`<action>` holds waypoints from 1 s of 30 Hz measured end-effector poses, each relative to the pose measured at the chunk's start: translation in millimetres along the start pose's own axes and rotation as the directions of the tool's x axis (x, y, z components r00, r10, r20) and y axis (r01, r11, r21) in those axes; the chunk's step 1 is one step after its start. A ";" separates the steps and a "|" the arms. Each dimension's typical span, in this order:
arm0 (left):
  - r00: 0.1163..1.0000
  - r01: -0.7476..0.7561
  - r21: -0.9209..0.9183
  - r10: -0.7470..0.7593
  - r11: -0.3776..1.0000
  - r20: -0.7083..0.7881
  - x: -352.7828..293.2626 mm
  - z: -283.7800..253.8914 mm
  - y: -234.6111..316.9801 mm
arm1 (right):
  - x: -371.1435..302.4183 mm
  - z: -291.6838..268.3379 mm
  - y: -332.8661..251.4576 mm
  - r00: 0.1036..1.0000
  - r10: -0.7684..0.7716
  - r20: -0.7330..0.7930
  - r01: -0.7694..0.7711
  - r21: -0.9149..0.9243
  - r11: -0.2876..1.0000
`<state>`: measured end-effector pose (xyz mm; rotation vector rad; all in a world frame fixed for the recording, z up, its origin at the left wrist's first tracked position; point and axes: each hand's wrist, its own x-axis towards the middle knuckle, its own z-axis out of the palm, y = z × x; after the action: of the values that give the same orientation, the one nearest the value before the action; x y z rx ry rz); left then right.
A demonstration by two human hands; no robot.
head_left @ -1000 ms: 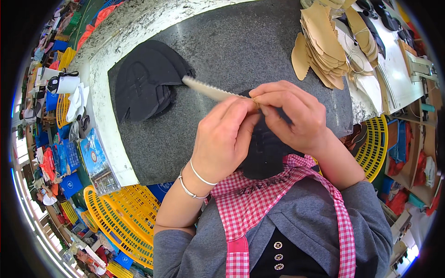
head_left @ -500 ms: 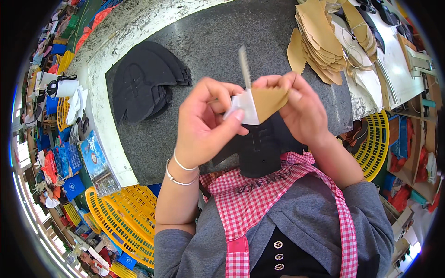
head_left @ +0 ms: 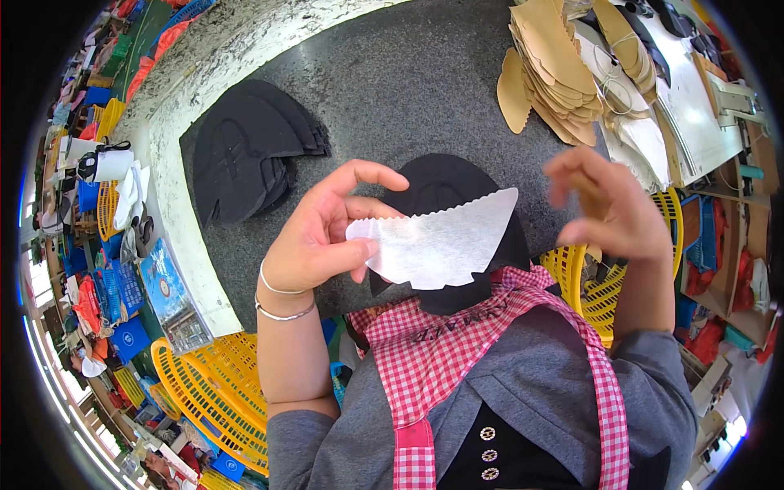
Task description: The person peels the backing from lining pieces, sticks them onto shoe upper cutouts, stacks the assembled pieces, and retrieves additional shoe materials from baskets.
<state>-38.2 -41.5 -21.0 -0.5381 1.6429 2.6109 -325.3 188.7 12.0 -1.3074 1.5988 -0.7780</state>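
My left hand (head_left: 322, 227) pinches one end of a thin white sheet piece (head_left: 441, 238) between thumb and fingers. This piece has a zigzag upper edge and notches along its lower edge. Behind and below it lies a black cut piece (head_left: 441, 173) with a rounded top, partly hidden by the white one. My right hand (head_left: 608, 200) is raised at the right, apart from the white piece and smeared by motion. Its thumb and fingers are spread around a blurred tan patch; whether they grip it I cannot make out.
A stack of black cut pieces (head_left: 249, 151) lies on the dark grey tabletop (head_left: 384, 73) at left. Tan notched pieces (head_left: 559, 73) are piled at the far right, beside tied white bundles (head_left: 625, 139). Yellow baskets (head_left: 216, 392) stand below the table's edge on both sides.
My hands have moved apart, the right one outward to the right. The folded tan-and-white piece now hangs spread in my left hand, its white face showing.
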 end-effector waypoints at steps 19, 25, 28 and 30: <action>0.778 0.234 0.539 0.177 0.809 -0.603 0.1 34.3 -54.6 | 60.2 78.0 21.0 0.930 0.207 -0.303 -0.224 -0.024 0.974; 0.811 0.291 0.580 0.126 0.761 -0.572 6.6 32.4 -47.1 | 61.0 84.0 24.0 0.930 0.068 -0.361 -0.147 -0.196 0.969; 0.812 0.284 0.793 0.305 0.539 -0.498 10.1 26.4 -57.6 | 64.1 86.4 20.8 0.929 0.012 -0.371 -0.158 -0.365 0.917; 0.821 0.359 0.872 0.330 0.334 -0.465 11.3 26.8 -47.3 | 66.8 84.8 13.9 0.928 -0.031 -0.370 -0.163 -0.482 0.861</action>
<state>-47.5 1.4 -55.1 -1.2349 2.8478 0.9052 -255.5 133.3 -50.6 -1.5190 2.2525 -0.5983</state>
